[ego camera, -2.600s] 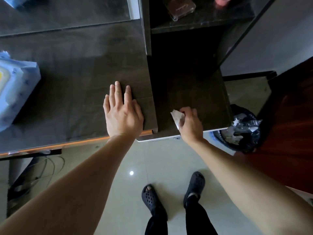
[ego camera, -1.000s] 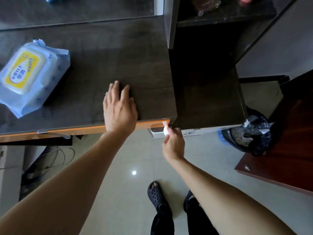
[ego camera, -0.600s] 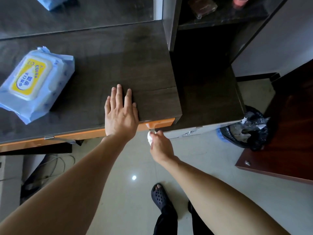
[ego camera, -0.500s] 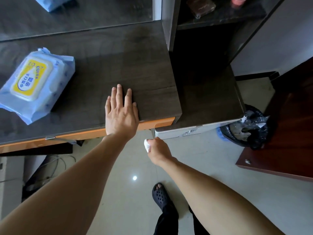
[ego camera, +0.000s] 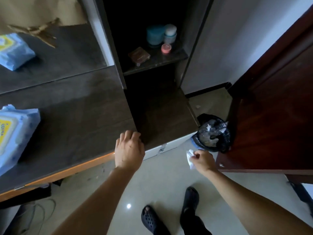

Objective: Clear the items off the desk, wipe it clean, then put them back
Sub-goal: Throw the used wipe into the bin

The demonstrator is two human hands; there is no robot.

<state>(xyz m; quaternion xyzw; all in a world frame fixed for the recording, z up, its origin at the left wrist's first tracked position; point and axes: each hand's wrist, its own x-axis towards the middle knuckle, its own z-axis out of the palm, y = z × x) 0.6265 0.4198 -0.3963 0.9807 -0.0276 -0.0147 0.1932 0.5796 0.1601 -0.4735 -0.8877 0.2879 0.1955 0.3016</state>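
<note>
Since the crumpled white wipe looks spent, my right hand pinches it near the black-bagged bin; my left hand, loosely curled and empty, steadies at the dark wooden desk edge.

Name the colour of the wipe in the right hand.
White; the wipe shows best in the head view.

Desk is reading dark brown woodgrain, orange strip along front edge. Wipes pack on desk's left: light blue, yellow label. I'm pinching a white wipe right of desk. Bin at desk's right end: black liner, blue rim. Shelf behind desk: teal jar, pink jar. I'm wearing black clogs on cream floor.
</note>
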